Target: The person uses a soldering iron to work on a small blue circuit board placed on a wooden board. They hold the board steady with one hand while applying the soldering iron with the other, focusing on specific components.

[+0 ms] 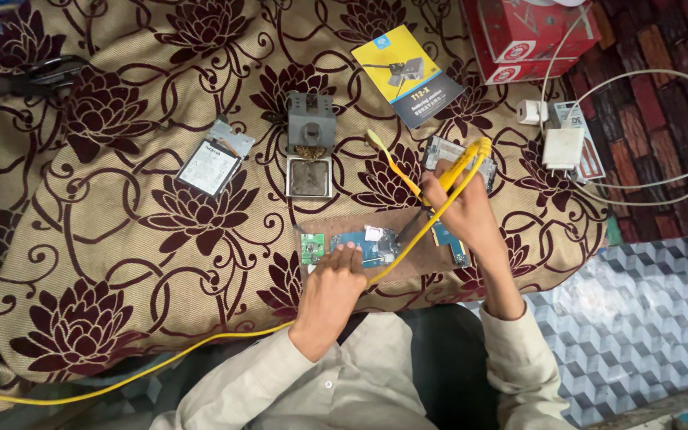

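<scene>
Left hand pins the board flat, right hand grips the iron; I'd keep that tip steady and light.

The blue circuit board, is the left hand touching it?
Touching. The head view shows the left hand with its fingertips pressed on the blue circuit board, no gap between them.

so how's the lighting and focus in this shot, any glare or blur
Head view: soft, even light on the brown floral-patterned cloth, only faint shadows under both hands; mild glare on the white plastic charger block; the right hand gripping the yellow-handled soldering iron is slightly blurred; edges curve from wide-lens distortion.
</scene>
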The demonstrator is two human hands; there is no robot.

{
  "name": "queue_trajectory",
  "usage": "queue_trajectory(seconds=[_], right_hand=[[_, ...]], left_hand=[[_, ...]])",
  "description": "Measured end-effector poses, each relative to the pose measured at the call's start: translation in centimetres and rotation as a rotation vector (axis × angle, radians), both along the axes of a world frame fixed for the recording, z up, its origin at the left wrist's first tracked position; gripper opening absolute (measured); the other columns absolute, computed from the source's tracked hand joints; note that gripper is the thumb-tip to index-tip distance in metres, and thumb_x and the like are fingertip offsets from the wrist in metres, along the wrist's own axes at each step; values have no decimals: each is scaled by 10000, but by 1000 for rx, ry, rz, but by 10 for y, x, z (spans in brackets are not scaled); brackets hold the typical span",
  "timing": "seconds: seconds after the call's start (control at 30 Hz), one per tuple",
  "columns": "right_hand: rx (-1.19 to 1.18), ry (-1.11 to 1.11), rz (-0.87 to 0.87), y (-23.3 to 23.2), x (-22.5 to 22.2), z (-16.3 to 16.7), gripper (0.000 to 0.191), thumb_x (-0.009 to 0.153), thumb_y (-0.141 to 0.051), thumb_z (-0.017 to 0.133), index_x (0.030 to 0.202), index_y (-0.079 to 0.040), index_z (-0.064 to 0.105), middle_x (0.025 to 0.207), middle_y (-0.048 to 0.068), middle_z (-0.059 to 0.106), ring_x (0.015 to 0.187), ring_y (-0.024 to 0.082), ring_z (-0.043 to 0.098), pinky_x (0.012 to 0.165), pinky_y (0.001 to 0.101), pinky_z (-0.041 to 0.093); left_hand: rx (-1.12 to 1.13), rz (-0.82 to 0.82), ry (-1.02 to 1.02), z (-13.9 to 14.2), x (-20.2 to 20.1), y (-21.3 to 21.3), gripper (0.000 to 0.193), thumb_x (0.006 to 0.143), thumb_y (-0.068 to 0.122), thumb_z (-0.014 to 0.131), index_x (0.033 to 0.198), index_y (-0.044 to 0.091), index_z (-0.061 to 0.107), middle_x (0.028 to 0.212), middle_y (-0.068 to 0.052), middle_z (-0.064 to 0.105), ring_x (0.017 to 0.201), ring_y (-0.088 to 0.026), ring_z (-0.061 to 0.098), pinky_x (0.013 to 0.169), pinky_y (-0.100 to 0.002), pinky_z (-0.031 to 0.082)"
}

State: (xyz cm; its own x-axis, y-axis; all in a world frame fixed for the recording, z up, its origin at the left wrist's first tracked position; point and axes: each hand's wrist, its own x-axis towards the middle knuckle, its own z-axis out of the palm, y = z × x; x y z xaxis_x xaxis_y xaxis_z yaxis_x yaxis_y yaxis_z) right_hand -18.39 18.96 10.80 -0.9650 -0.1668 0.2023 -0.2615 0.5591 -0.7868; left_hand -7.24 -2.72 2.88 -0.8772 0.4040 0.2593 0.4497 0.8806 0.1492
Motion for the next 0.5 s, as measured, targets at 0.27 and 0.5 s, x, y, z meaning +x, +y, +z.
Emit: queue_trajectory(seconds=[0.27, 0.5], right_hand=[[103, 23, 190, -3, -3, 8, 295, 1000, -204, 628, 781, -40, 518, 648, 6, 450, 613, 119, 441, 563, 319, 380], [89, -8, 36, 10, 9, -4, 299, 995, -209, 661, 777, -42, 544, 655, 16, 468, 618, 96, 424, 550, 307, 343]], left_hand=[[-3, 11, 5, -1, 1, 0, 412, 810, 96, 634, 1184, -67, 686, 1289, -224, 679, 1183, -295, 679, 999, -371, 530], [12, 14, 11, -4, 0, 1, 402, 824, 93, 628, 1187, -71, 682, 1289, -222, 681, 1179, -293, 682, 992, -373, 532]])
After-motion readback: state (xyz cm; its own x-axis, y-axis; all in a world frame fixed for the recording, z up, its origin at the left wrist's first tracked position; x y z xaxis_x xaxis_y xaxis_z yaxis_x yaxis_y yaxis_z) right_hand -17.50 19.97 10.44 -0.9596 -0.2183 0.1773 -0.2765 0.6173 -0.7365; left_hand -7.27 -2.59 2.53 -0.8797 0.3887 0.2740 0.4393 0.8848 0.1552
